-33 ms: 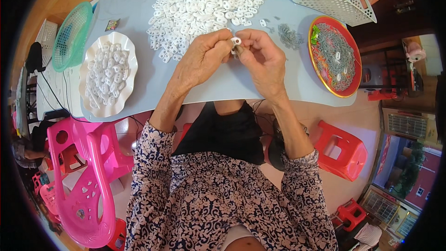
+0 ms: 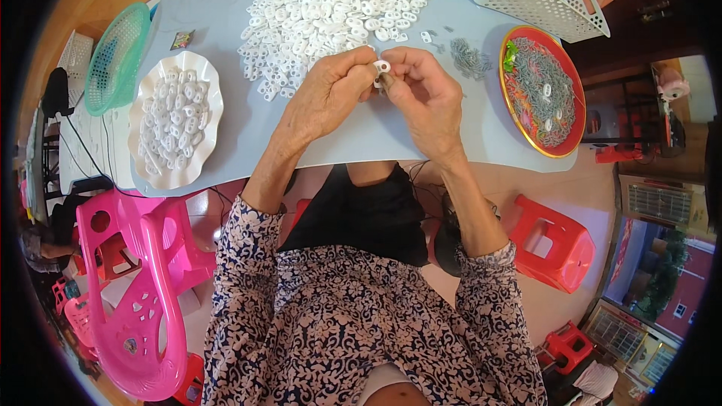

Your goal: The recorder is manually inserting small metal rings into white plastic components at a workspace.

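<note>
My left hand (image 2: 335,98) is closed, its thumb and fingers pinching a small white oval plastic piece (image 2: 382,66) with a hole in it. Close against it, my right hand (image 2: 426,101) grips the same piece at its lower edge between thumb and forefinger. Whether a small metal part is also between the right fingertips is hidden. Just beyond both hands spreads a large heap of similar white pieces (image 2: 331,11). To the right lies a small clump of thin grey metal parts (image 2: 470,59).
A scalloped white dish (image 2: 212,98) of white pieces stands at left, by a green mesh basket (image 2: 135,53). At right are a red gold-rimmed tray (image 2: 505,94) of grey metal parts and a white perforated basket (image 2: 564,26). Below are a pink chair (image 2: 169,293) and red stool (image 2: 556,244).
</note>
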